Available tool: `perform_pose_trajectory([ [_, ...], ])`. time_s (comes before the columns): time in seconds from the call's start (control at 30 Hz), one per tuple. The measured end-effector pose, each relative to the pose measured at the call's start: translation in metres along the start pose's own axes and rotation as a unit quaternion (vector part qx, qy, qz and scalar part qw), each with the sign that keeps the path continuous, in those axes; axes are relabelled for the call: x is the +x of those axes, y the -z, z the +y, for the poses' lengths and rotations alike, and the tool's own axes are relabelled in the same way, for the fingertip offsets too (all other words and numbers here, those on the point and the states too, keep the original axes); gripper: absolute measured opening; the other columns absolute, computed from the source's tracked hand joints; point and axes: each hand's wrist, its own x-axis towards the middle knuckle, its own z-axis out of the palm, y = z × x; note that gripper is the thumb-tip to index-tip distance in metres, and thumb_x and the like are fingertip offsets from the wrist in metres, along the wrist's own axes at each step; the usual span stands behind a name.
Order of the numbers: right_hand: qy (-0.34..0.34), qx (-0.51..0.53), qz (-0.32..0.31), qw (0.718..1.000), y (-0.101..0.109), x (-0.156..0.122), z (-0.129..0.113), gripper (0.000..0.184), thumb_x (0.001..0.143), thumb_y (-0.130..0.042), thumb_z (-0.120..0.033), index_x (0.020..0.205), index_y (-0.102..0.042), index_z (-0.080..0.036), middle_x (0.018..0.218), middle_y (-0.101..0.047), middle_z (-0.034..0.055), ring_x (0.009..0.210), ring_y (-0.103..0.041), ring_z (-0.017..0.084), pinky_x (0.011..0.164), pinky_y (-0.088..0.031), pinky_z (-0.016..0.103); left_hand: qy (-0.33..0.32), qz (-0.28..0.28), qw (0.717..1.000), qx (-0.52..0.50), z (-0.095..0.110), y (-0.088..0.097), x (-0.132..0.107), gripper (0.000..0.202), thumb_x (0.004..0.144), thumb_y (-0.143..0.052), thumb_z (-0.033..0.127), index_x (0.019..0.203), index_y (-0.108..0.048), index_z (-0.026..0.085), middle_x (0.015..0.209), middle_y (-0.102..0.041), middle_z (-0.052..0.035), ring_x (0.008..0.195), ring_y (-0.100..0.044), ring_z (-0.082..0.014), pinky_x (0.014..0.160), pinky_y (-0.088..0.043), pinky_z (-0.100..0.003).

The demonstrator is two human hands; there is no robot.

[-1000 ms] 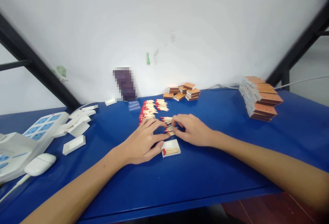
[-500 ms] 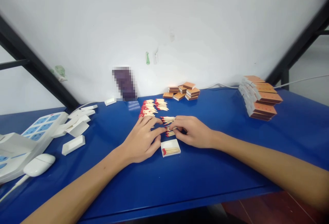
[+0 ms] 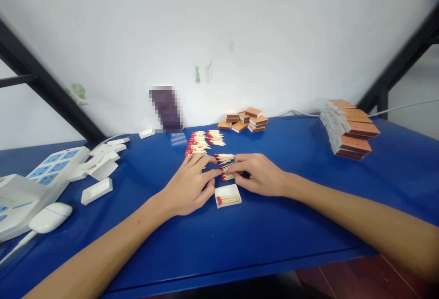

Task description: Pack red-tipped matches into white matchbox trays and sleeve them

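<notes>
Small bundles of red-tipped matches (image 3: 226, 176) lie on the blue table between my hands. My left hand (image 3: 192, 182) rests palm down with its fingers apart, the index fingertip at the red heads. From the other side my right hand (image 3: 255, 174) reaches in, its index fingertip on the matchsticks and its thumb apart below. Just nearer to me is a white matchbox tray (image 3: 233, 189) with several matches inside, heads to the left. Beyond my left hand lies a larger heap of matches (image 3: 197, 143), partly hidden by the fingers, with a smaller pile (image 3: 216, 138) beside it.
Orange matchboxes (image 3: 255, 120) are piled by the wall, and a taller stack of them (image 3: 355, 130) stands at the right. White empty trays (image 3: 98, 190) lie on the left, near a power strip (image 3: 55, 166) and a white mouse-shaped device (image 3: 50, 217) with a cable.
My right index finger has shifted slightly left over the matches. My left hand stays almost where it was, and the view has tilted a little.
</notes>
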Motion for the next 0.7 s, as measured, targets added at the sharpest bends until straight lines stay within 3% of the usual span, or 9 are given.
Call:
perform_pose_trajectory([
  [0.7, -0.018, 0.009, 0.01, 1.0, -0.0003, 0.0007, -0.0002, 0.021, 0.09, -0.053, -0.018, 0.093, -0.074, -0.018, 0.078, -0.065, 0.0027, 0.067, -0.055, 0.012, 0.062, -0.037, 0.024, 0.004, -0.005, 0.999, -0.051, -0.0006, 0.0011, 0.0003, 0.039, 0.089, -0.043, 0.012, 0.115, -0.069, 0.022, 0.123, -0.055, -0.0098, 0.117, -0.049, -0.026, 0.102, -0.04, -0.046],
])
